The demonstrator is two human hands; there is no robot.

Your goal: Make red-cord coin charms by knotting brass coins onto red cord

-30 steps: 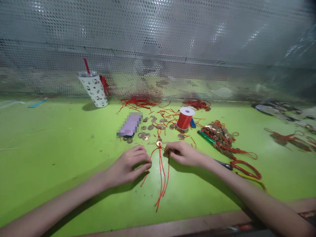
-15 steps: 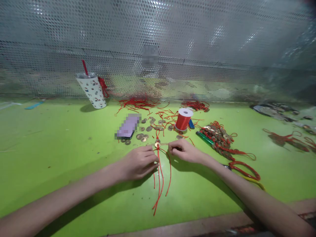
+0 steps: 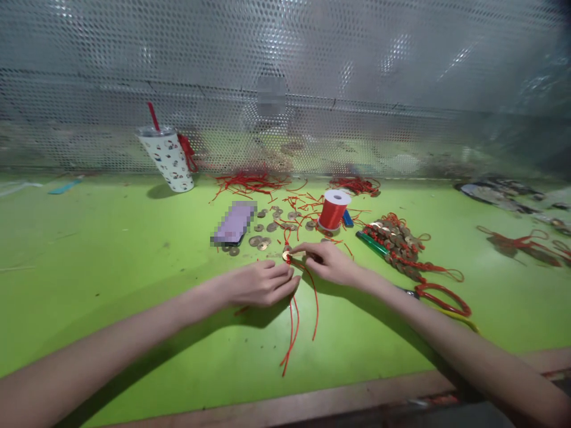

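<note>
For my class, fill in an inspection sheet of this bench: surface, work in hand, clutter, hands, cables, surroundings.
Surface: green tabletop, small dark specks.
Work in hand: bright coin with red cords trailing toward the near edge.
Clutter: loose coins, red spool, cord scraps, heap of corded coins, pixelated flat item, patterned cup with straw; red-and-yellow-handled tool, partly hidden by the right forearm.
Hands: right hand, index finger extended to the coin; left hand over the cords, grip unclear.
Cables: nothing seen.
Surroundings: perforated sheet behind the tabletop.
</note>
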